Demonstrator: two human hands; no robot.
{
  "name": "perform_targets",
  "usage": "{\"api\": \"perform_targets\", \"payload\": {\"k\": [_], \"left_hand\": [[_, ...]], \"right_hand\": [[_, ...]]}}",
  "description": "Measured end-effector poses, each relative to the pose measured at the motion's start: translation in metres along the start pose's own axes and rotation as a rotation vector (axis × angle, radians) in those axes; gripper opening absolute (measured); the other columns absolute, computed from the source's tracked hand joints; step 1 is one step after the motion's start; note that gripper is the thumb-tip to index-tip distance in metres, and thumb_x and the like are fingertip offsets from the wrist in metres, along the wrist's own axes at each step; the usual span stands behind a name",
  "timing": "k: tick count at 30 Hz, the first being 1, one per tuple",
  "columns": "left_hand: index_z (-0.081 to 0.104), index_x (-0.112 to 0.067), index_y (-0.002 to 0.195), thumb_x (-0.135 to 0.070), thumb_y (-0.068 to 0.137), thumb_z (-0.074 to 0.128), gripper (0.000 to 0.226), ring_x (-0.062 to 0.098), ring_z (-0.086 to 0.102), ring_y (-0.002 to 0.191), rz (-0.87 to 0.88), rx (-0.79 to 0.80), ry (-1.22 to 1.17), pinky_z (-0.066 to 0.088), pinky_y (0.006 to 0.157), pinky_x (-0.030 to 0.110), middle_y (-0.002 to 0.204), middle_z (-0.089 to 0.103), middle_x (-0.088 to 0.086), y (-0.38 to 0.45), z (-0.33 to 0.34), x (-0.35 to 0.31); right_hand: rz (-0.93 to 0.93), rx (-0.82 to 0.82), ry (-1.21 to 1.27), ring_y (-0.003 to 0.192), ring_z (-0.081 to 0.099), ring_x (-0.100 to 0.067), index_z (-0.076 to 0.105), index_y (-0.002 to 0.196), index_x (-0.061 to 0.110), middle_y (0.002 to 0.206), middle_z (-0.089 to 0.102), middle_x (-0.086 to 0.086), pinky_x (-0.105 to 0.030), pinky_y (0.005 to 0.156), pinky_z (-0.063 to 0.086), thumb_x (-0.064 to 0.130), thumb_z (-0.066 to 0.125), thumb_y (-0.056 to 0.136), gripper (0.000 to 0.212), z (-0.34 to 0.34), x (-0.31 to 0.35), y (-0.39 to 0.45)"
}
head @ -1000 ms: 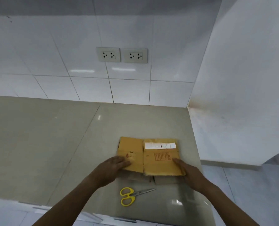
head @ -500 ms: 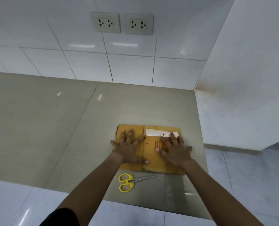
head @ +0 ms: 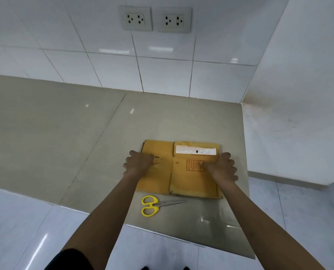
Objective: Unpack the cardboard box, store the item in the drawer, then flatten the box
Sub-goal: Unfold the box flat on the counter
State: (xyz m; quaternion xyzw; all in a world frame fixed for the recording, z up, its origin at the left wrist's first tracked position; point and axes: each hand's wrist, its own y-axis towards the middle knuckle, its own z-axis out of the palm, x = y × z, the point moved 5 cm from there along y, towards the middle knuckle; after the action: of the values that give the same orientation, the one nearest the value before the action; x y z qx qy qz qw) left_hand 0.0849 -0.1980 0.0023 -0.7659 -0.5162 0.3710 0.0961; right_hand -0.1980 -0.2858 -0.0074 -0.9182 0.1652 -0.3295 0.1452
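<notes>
The brown cardboard box [head: 191, 182] lies flattened on the beige counter [head: 64, 133], near its right end, with a white label on its far right panel. My left hand [head: 139, 162] holds the box's left edge, thumb on top and fingers curled over the side. My right hand [head: 222, 169] holds the right edge the same way, its thumb lying on the printed red frame. No unpacked item or drawer is in view.
Yellow-handled scissors [head: 150, 205] lie shut on the counter just in front of the box. Two wall sockets [head: 136, 18] sit in the tiled wall behind. A white panel [head: 298, 94] closes the counter's right end. The counter's front edge is close to the scissors.
Half a second ago both hands pressed flat on top of the box with spread fingers. They have slid outward to its left and right edges and curled around them.
</notes>
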Motion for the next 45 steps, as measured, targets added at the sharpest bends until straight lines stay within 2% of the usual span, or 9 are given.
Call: {"api": "perform_targets", "payload": {"k": [4,7,9,12,19,24,27,35,45], "left_hand": [[0.058,-0.003,0.110,-0.028,0.079,0.072,0.042,0.032,0.057,0.105,0.101,0.210,-0.368,0.048,0.088,0.042,0.121,0.058,0.017,-0.006,-0.014,-0.005],[0.058,-0.013,0.103,-0.026,0.081,0.068,0.027,0.023,0.059,0.089,0.125,0.358,-0.445,0.048,0.068,0.034,0.109,0.062,0.010,-0.027,-0.021,-0.012],[0.058,-0.014,0.108,-0.028,0.083,0.063,0.029,0.024,0.060,0.087,0.142,0.425,-0.459,0.048,0.068,0.033,0.104,0.064,0.008,-0.048,-0.022,-0.018],[0.060,-0.017,0.098,-0.028,0.085,0.058,0.018,0.021,0.059,0.077,0.203,0.487,-0.467,0.046,0.067,0.032,0.092,0.064,0.005,-0.080,-0.021,-0.025],[0.061,-0.016,0.094,-0.027,0.087,0.056,0.013,0.020,0.058,0.074,0.295,0.587,-0.485,0.046,0.065,0.032,0.089,0.063,0.004,-0.153,0.009,-0.036],[0.059,-0.014,0.101,-0.026,0.090,0.054,0.017,0.021,0.058,0.077,0.294,0.642,-0.471,0.046,0.067,0.032,0.094,0.062,0.006,-0.211,0.071,-0.049],[0.059,-0.014,0.102,-0.026,0.090,0.054,0.018,0.023,0.059,0.082,0.290,0.669,-0.471,0.047,0.069,0.033,0.097,0.063,0.007,-0.246,0.115,-0.061],[0.062,-0.012,0.109,-0.027,0.091,0.054,0.025,0.026,0.065,0.092,0.215,0.713,-0.400,0.052,0.078,0.037,0.105,0.069,0.010,-0.304,0.264,-0.103],[0.058,-0.020,0.089,-0.028,0.095,0.049,0.013,0.024,0.062,0.086,0.084,0.589,-0.428,0.048,0.068,0.032,0.094,0.065,0.006,-0.291,0.425,-0.158]], "right_hand": [[-0.117,0.060,0.299,0.092,0.047,-0.023,0.034,0.125,0.019,0.130,0.039,-0.014,-0.036,0.080,0.043,0.023,0.077,0.072,0.068,-0.020,-0.004,-0.006],[-0.201,0.046,0.350,0.098,0.049,-0.022,0.038,0.128,0.016,0.129,0.044,-0.014,-0.033,0.080,0.043,0.015,0.075,0.074,0.066,-0.044,-0.011,-0.015],[-0.228,0.034,0.387,0.104,0.051,-0.023,0.039,0.129,0.015,0.128,0.047,-0.013,-0.032,0.080,0.043,0.014,0.073,0.074,0.065,-0.063,-0.019,-0.024],[-0.234,-0.014,0.435,0.098,0.049,-0.017,0.040,0.130,0.018,0.127,0.050,-0.009,-0.028,0.073,0.039,0.016,0.068,0.079,0.058,-0.095,-0.039,-0.038],[-0.212,-0.130,0.534,0.104,0.051,-0.017,0.045,0.125,0.030,0.123,0.053,-0.001,-0.035,0.084,0.042,0.018,0.050,0.088,0.039,-0.173,-0.111,-0.066],[-0.168,-0.173,0.546,0.107,0.052,-0.018,0.046,0.124,0.034,0.120,0.054,0.003,-0.039,0.087,0.045,0.019,0.049,0.090,0.037,-0.229,-0.183,-0.065],[-0.136,-0.171,0.549,0.105,0.051,-0.017,0.045,0.127,0.034,0.118,0.053,0.005,-0.036,0.081,0.043,0.016,0.047,0.090,0.040,-0.259,-0.229,-0.050],[-0.129,-0.091,0.467,0.107,0.046,-0.012,0.043,0.132,0.038,0.120,0.049,0.011,-0.035,0.083,0.038,0.017,0.045,0.093,0.044,-0.330,-0.344,0.030],[-0.054,0.066,0.245,0.126,0.046,-0.028,0.040,0.135,0.026,0.142,0.044,-0.004,-0.046,0.100,0.040,0.020,0.044,0.098,0.038,-0.315,-0.411,0.184]]}}
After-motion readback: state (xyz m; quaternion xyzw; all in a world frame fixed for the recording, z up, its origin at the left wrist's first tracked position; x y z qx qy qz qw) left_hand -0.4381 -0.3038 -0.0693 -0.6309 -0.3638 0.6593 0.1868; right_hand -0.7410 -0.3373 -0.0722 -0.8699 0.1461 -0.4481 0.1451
